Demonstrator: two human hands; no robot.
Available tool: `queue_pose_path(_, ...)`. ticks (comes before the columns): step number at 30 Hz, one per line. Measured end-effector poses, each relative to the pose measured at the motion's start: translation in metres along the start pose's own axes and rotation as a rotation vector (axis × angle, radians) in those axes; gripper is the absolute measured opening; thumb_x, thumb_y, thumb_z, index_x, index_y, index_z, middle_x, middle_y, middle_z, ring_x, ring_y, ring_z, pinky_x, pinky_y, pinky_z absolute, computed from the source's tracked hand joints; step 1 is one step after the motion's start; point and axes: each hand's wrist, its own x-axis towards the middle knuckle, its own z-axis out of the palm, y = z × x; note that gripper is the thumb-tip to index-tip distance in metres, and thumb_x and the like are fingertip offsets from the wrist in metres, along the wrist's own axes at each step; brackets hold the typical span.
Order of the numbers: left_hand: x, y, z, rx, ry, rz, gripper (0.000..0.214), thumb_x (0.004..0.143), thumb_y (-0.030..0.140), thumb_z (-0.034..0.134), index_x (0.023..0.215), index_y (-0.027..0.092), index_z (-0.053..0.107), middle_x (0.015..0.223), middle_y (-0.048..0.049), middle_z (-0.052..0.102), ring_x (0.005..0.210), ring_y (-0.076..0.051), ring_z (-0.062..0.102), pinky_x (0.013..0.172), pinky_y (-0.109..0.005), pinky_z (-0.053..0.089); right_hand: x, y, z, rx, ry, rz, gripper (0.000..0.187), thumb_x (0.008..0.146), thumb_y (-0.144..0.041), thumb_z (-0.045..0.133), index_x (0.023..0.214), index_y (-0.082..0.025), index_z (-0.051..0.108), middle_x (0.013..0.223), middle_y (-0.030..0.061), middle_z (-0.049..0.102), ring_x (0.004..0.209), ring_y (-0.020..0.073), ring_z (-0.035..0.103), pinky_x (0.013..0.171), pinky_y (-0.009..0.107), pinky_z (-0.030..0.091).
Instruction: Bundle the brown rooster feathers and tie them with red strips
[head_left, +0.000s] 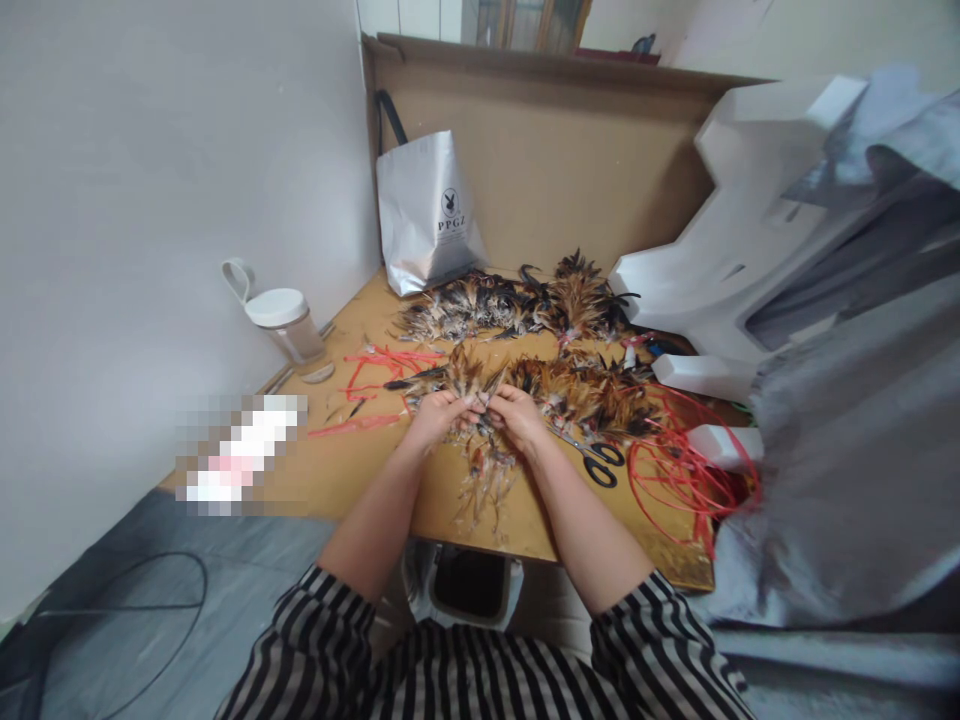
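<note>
My left hand (439, 415) and my right hand (516, 412) meet over the middle of the table, fingertips pinched close together. Between them they grip a small bunch of brown feathers (469, 372), its tips fanning up and away from me. Loose pale feathers (484, 475) lie below my fingers, towards the table's front edge. Just right of my right hand are more brown feather bunches (592, 392) and a pair of scissors (600, 465) with black handles. Fine detail at the fingertips is too small to make out.
Dark feathers (480, 305) are heaped at the back, before a silver bag (431, 215). Red plastic strips (375, 375) lie left; a red tangle (682, 475) sits right. A lidded cup (285, 325) stands by the wall. White foam (697, 240) and grey cloth (862, 430) bound the right side.
</note>
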Motion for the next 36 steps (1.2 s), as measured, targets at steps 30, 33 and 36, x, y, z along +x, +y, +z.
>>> queue_pose_path(30,0.0036,-0.0036,-0.0008,0.056,0.019,0.007,0.024,0.061,0.032,0.068,0.064,0.008,0.064,0.056,-0.0049,0.061,0.045,-0.007,0.050,0.043,-0.018,0.036,0.0016,0.0025,0.0039,-0.102,0.063,-0.060,0.021,0.058,-0.032,0.067,0.065,-0.016,0.057,0.045,-0.0061,0.050,0.036,0.0040,0.035,0.037,0.018,0.022)
queue_pose_path(33,0.0044,-0.0033,-0.0020,0.033,0.059,0.018,0.024,0.062,0.033,0.067,0.065,0.009,0.064,0.056,-0.0044,0.061,0.045,-0.007,0.050,0.043,-0.018,0.036,0.0013,0.0007,0.0018,-0.070,0.035,-0.018,0.019,0.059,-0.028,0.066,0.072,-0.015,0.061,0.052,-0.0037,0.055,0.039,0.0041,0.038,0.038,0.017,0.025)
queue_pose_path(36,0.0053,-0.0037,-0.0028,0.023,0.106,0.033,0.024,0.063,0.033,0.067,0.064,0.009,0.063,0.053,-0.0034,0.060,0.043,-0.007,0.049,0.043,-0.018,0.036,0.0015,-0.0003,-0.0007,-0.007,0.010,0.007,0.020,0.059,-0.025,0.066,0.076,-0.015,0.063,0.057,-0.0016,0.059,0.041,0.0043,0.041,0.039,0.017,0.028)
